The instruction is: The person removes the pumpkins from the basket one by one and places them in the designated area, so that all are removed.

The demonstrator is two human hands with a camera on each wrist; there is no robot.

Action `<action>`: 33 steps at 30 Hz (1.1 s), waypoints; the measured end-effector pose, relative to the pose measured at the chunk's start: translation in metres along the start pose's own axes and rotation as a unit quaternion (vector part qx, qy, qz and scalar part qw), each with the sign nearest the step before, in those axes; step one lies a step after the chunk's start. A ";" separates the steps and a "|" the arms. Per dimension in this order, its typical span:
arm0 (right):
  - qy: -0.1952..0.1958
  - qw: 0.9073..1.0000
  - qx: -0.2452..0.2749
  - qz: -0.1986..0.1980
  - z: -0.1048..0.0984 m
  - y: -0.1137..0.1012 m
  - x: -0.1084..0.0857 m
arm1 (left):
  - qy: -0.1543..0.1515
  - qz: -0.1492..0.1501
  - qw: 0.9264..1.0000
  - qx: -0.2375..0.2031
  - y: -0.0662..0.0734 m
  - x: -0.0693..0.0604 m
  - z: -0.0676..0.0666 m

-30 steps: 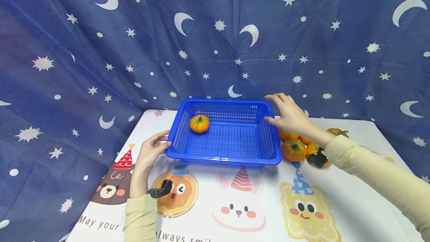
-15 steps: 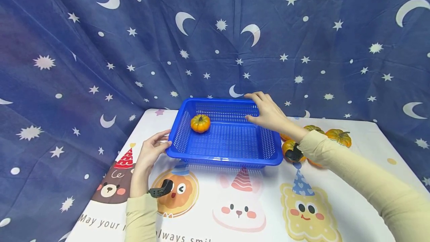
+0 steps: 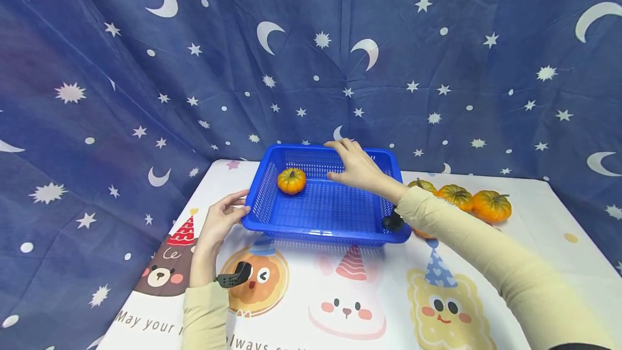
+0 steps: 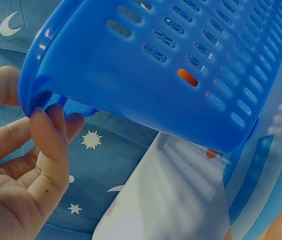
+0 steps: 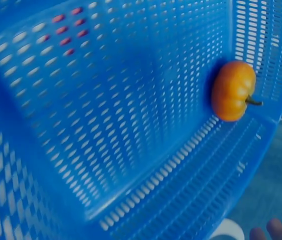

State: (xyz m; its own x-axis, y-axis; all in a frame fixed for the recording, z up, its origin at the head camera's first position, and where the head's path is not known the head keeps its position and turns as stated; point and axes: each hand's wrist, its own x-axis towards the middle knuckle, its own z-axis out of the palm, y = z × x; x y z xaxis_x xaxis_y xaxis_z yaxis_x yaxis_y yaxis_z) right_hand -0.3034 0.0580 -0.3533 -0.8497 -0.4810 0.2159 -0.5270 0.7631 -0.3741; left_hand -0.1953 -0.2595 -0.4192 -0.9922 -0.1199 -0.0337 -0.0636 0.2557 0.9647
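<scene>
A blue plastic basket (image 3: 320, 231) with slotted walls stands slightly tilted on the table. My left hand (image 3: 221, 220) pinches its left rim; in the left wrist view, the fingers (image 4: 51, 135) curl under that rim. One small orange pumpkin (image 3: 291, 181) lies in the basket's back left part, and the right wrist view shows the same pumpkin (image 5: 233, 91) by the wall. Over the basket's middle and back is my right hand (image 3: 358, 169), thumb and fingers spread with nothing between them. Only its fingertips (image 5: 278, 229) show in the right wrist view.
Several more pumpkins (image 3: 491, 206) lie on the table right of the basket, partly hidden by the right sleeve (image 3: 466, 242). A white cloth (image 3: 347, 285) with cartoon prints covers the table. Behind it hangs a blue curtain (image 3: 301, 42) with stars and moons.
My right hand has moved left, from the basket's right side to above its middle, uncovering more pumpkins on the right. The left hand has stayed on the rim.
</scene>
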 end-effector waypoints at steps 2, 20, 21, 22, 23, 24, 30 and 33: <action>-0.001 1.000 -0.001 -0.005 0.006 -0.003 0.005 | -0.001 0.000 1.000 0.000 0.001 0.001 0.000; -0.031 0.999 0.002 0.005 0.058 -0.020 0.047 | -0.004 0.000 1.000 0.002 -0.001 0.001 0.000; -0.035 0.999 0.001 0.007 0.060 -0.020 0.049 | -0.004 -0.001 1.000 0.002 -0.001 0.001 0.000; -0.038 0.999 0.000 0.007 0.063 -0.021 0.050 | -0.003 -0.001 1.000 0.003 -0.001 0.001 0.000; -0.040 0.999 0.001 0.006 0.065 -0.021 0.052 | -0.002 -0.001 1.000 0.004 -0.001 0.001 0.000; -0.042 0.999 0.000 0.005 0.068 -0.021 0.054 | -0.001 -0.002 1.000 0.006 -0.001 0.001 0.000; -0.048 0.999 0.006 0.007 0.082 -0.021 0.061 | 0.001 -0.004 1.000 0.012 0.000 0.002 0.000; -0.051 0.999 0.011 0.012 0.088 -0.021 0.063 | 0.002 -0.007 1.000 0.015 0.000 0.002 0.000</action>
State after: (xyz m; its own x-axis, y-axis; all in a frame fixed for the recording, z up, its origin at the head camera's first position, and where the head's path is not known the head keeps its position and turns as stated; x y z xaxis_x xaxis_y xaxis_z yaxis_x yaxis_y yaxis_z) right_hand -0.3447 -0.0264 -0.4113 -0.8555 -0.5049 0.1149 -0.5052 0.7653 -0.3989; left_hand -0.1969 -0.2598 -0.4197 -0.9908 -0.1268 -0.0468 -0.0814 0.2831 0.9556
